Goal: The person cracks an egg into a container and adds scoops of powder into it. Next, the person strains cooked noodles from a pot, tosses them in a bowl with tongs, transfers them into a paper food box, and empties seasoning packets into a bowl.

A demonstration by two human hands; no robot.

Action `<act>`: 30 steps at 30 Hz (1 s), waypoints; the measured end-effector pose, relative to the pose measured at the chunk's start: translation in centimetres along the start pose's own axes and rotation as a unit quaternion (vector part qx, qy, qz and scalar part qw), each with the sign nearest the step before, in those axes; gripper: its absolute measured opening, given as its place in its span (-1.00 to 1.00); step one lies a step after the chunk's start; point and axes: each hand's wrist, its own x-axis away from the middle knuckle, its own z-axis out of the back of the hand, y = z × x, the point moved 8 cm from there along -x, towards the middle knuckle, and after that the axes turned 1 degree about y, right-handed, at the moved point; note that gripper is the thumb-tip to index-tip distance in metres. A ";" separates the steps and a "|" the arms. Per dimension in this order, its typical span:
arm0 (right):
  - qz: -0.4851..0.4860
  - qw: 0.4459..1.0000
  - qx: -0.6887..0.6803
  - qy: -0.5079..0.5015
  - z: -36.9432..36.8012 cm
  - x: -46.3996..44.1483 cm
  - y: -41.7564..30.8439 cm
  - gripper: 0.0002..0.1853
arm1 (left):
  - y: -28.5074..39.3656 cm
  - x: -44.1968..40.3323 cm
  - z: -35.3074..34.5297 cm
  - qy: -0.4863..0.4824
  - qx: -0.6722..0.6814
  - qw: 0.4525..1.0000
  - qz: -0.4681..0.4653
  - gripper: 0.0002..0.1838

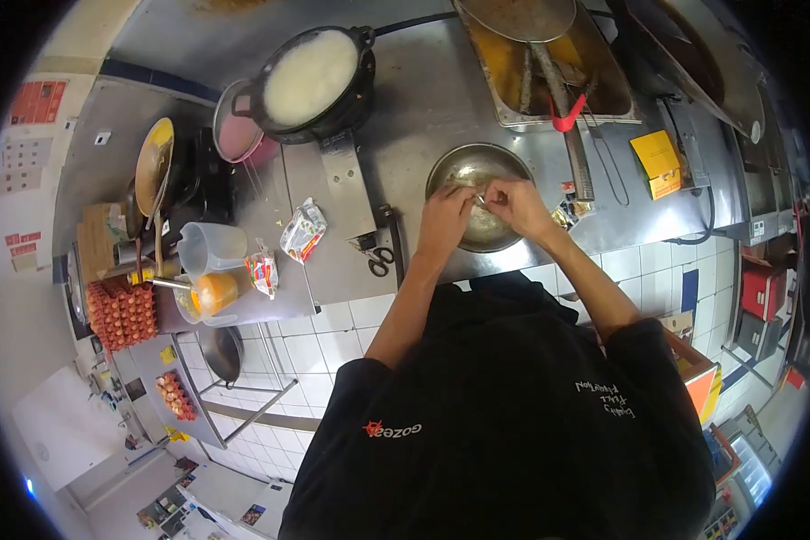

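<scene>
Over a round metal bowl (493, 236) on the steel counter, my left hand (447, 214) and my right hand (518, 207) meet with pinched fingertips. Between them is a small silvery wrapper (480, 200); what is inside it, if anything, is too small to tell. The bowl's bottom looks wet or shiny, and my hands partly cover it. Just right of my right hand lie some gold-coloured wrappers (567, 214) on the counter.
A black pot (360, 90) of pale contents stands at the back left. Scissors (381, 261), an opened packet (304, 229), a plastic jug (211, 249) and egg trays (121, 312) lie leftward. Behind the bowl sits an oily metal tray (504, 117) with a long-handled strainer (578, 162).
</scene>
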 end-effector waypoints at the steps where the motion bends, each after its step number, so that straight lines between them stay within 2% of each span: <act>1: 0.005 1.000 -0.001 -0.004 -0.2 0.0 0.3 -0.85 | -0.4 -0.1 -0.2 -0.016 0.019 0.999 0.026 -0.82; 3: 0.038 0.996 -0.014 0.074 1.0 -0.1 0.7 -0.84 | -1.0 -0.3 -0.6 -0.021 0.033 0.997 0.059 -0.82; 6: 0.037 0.995 -0.044 0.082 0.9 0.7 0.3 -0.85 | -1.1 0.4 -0.8 -0.034 -0.024 0.998 0.045 -0.83; 7: -0.052 0.995 -0.055 0.070 0.9 0.8 1.5 -0.88 | -1.0 0.1 -0.6 -0.029 -0.003 0.998 0.050 -0.84; 8: -0.044 0.996 -0.055 0.060 0.5 0.9 1.1 -0.88 | -0.8 0.0 -0.4 -0.025 0.020 0.998 0.057 -0.85; 10: 0.053 0.995 -0.044 0.074 0.2 1.6 -1.8 -0.89 | -0.8 0.4 0.4 0.000 0.011 0.999 0.042 -0.88; 11: 0.052 0.992 -0.028 0.110 0.7 1.4 -2.1 -0.88 | -0.8 0.7 0.6 0.000 0.016 0.999 0.036 -0.88; 14: 0.014 0.998 -0.017 0.058 -0.7 1.3 -1.8 -0.89 | -1.5 1.8 1.4 0.008 0.033 0.999 0.014 -0.84; 16: -0.001 0.996 -0.038 0.076 -0.9 1.2 -1.8 -0.89 | -1.8 2.2 2.2 0.019 0.046 0.999 -0.002 -0.80; 18: 0.070 0.994 0.007 0.079 -1.3 1.2 -3.1 -0.91 | -2.3 3.2 2.5 -0.010 0.031 0.999 0.009 -0.63; 19: 0.076 0.994 0.008 0.074 -1.5 1.0 -3.3 -0.91 | -1.9 3.3 4.3 -0.004 0.029 1.000 0.011 -0.63; 21: 0.047 0.994 0.014 0.094 -1.1 1.3 -2.9 -0.91 | -1.7 4.7 9.5 0.052 0.021 0.998 0.012 -0.50; 23: 0.031 0.992 0.041 0.117 -1.0 1.6 -2.3 -0.91 | -5.5 8.0 14.5 0.110 0.015 0.991 0.080 -0.41; 24: 0.010 0.987 0.067 0.145 -0.6 2.0 -1.5 -0.90 | -8.0 9.9 17.3 0.146 -0.025 0.984 0.098 -0.33; 26: -0.029 0.988 0.083 0.128 -0.8 2.3 0.5 -0.91 | -14.4 13.4 22.2 0.187 -0.098 0.965 0.155 -0.13; 27: -0.081 0.985 0.019 0.151 -0.4 2.5 2.4 -0.90 | -17.9 14.5 24.0 0.194 -0.133 0.952 0.194 -0.01; 28: -0.132 0.975 -0.045 0.175 -0.3 2.6 4.1 -0.89 | -20.2 14.7 25.2 0.195 -0.129 0.953 0.191 -0.01; 29: -0.101 0.973 -0.102 0.181 -0.8 2.1 4.4 -0.87 | -22.2 14.6 25.9 0.167 -0.167 0.953 0.188 0.07; 30: -0.100 0.973 -0.099 0.184 -1.4 1.5 2.7 -0.87 | -23.6 14.5 26.1 0.140 -0.205 0.951 0.184 0.15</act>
